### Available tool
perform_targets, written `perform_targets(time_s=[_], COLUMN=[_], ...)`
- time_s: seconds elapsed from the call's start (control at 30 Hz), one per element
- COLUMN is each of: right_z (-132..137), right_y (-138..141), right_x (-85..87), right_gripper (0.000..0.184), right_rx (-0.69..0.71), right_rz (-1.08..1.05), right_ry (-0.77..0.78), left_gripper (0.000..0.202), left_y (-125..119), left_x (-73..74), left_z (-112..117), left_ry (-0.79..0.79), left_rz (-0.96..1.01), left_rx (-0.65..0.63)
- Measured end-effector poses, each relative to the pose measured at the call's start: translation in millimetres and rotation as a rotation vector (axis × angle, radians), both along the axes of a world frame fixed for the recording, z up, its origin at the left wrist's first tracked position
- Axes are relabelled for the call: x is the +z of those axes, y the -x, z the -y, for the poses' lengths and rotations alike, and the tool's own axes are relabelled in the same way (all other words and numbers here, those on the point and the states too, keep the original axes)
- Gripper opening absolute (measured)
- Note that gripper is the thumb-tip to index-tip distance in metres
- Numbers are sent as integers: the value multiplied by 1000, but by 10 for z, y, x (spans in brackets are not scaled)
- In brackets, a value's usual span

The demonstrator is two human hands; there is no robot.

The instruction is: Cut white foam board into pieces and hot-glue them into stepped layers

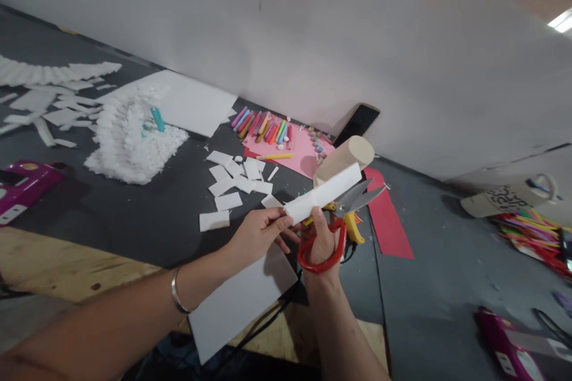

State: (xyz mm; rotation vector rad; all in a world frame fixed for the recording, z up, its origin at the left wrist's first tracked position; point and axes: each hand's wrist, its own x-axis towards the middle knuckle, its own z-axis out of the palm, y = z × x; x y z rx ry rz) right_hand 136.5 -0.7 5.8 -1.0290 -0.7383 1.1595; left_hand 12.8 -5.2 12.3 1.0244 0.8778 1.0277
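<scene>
Left hand: thumb and fingers pinched shut on the near end of a white paper strip, silver bangle on the wrist.
Right hand: closed through the red loop handle of the scissors; the blades stand parted, pointing away and to the right, just behind the strip.
Paper strip: held up in the air over the middle of the bench, slanting up to the right.
White sheet: flat under both hands, overhanging the bench's near edge.
Near edge: bare wood, with the dark covering beyond it.
Yellow tool: lying just under the scissors, too hidden to say what it is.
Cut white rectangles: scattered on the dark covering, just beyond the left hand.
Red paper: a long piece lying right of the scissors.
Cream roll: on its side, directly behind the strip's far end.
Pink sheet: further back, with coloured sticks lined along its far side.
Feathery white pile: far left, a teal piece on top.
Phone: leaning on the wall at the bench's far edge.
</scene>
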Motion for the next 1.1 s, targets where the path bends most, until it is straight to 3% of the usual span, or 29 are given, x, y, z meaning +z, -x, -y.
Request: perform_targets(time_s=[0.23, 0.63, 0.9, 1.1], right_z=[-3, -20, -23, -4], right_y=[-18, -27, -41, -52], right_x=[-14, 32, -4, -7], right_gripper=[23, 31, 23, 23], right_rx=[8, 10, 24, -9], right_rz=[84, 34, 9, 43], right_ry=[0, 28, -54, -23], left_gripper=[32, 31, 34, 39], left_y=[-3, -3, -15, 1], left_x=[3, -65, -64, -42], left_z=[0, 2, 3, 14], left_ry=[37, -23, -6, -61], left_rz=[-13, 71, 71, 25], left_rx=[-4, -56, -48, -49])
